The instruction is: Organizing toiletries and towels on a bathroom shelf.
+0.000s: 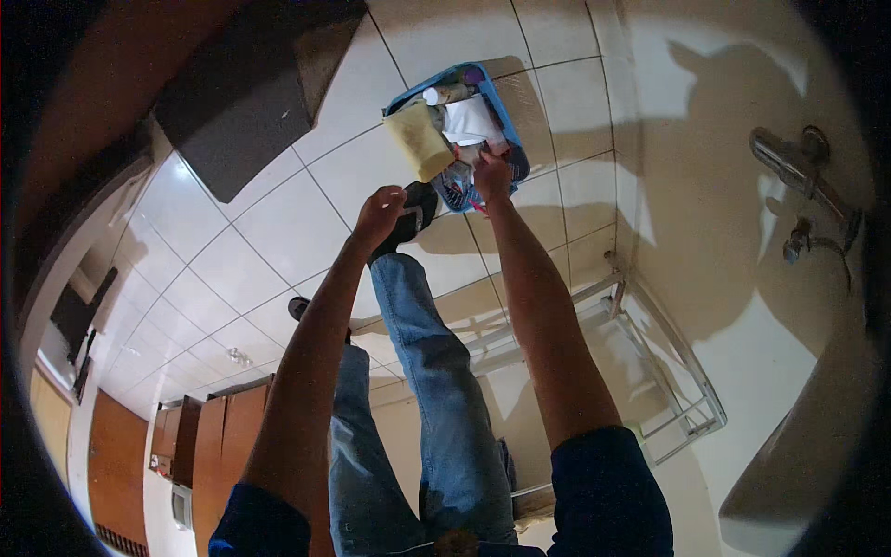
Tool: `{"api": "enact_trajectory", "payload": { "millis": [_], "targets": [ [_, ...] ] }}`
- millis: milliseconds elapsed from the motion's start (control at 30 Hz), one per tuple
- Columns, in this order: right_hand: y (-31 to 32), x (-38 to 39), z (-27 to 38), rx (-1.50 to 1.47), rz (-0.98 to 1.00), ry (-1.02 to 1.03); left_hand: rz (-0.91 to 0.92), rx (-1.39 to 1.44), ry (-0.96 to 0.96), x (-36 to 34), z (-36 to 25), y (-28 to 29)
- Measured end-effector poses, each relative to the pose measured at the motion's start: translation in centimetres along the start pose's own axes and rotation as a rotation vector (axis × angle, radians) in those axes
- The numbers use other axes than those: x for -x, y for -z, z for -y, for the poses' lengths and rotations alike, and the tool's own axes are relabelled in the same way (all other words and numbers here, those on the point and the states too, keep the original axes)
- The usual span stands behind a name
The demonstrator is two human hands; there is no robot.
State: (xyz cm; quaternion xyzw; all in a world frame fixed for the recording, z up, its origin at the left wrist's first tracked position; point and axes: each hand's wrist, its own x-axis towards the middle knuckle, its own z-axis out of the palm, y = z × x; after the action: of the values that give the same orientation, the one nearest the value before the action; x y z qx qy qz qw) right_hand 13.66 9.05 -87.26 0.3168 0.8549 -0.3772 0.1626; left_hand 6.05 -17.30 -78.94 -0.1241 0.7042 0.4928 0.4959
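Note:
A blue plastic basket (pixel 525 160) filled with mixed items sits on the tiled floor. My right hand (pixel 493 177) reaches over its near right side, fingers closed down among the contents; what they grip is hidden. Just beyond those fingers lies a crumpled white piece of cloth or paper (pixel 469 121). A pale yellow block, sponge-like or a folded cloth (pixel 418 139), leans over the basket's left rim. Behind it is a container with a white cap (pixel 433 96). My left hand (pixel 380 213) hovers left of the basket above my dark shoe (pixel 414 217), fingers curled in, nothing visible in them.
A dark mat (pixel 237 102) lies on the floor at the upper left. To the right, a wall carries a metal tap (pixel 796 167), with a pale basin edge (pixel 789 473) below. A metal-framed rack (pixel 673 371) stands by that wall. Brown cabinets (pixel 223 446) are at lower left.

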Motion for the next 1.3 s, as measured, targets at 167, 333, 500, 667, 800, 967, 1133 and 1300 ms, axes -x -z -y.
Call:
{"api": "enact_trajectory", "payload": {
  "millis": [167,333,500,667,800,967,1133,1300],
  "targets": [
    [2.5,1.8,0.4,0.156,-0.291,0.059,0.016,-0.024,0.035,1.4,-0.1,0.5],
    [6.3,3.6,2.0,0.12,-0.258,-0.027,0.058,-0.048,0.072,2.3,1.4,2.1],
    [8.0,5.0,2.9,0.142,-0.349,-0.125,0.055,-0.088,0.023,1.9,0.6,3.1],
    [11.0,7.5,2.2,-0.43,-0.405,-0.234,0.143,-0.116,0.021,0.6,-5.4,0.7],
    [13.0,11.7,7.1,-0.936,-0.36,-0.342,0.34,0.052,-0.06,1.1,-9.2,-0.1],
    [17.0,18.1,16.9,-1.202,-0.228,-0.367,0.501,0.475,-0.086,8.1,-16.6,-0.9],
    [18.9,26.8,23.6,-1.082,0.054,-0.17,0.578,0.188,-0.133,17.4,-19.3,4.9],
    [23.0,35.4,31.0,-1.494,0.085,-0.362,0.67,0.162,-0.407,31.7,-25.8,7.9]
  ]
}}
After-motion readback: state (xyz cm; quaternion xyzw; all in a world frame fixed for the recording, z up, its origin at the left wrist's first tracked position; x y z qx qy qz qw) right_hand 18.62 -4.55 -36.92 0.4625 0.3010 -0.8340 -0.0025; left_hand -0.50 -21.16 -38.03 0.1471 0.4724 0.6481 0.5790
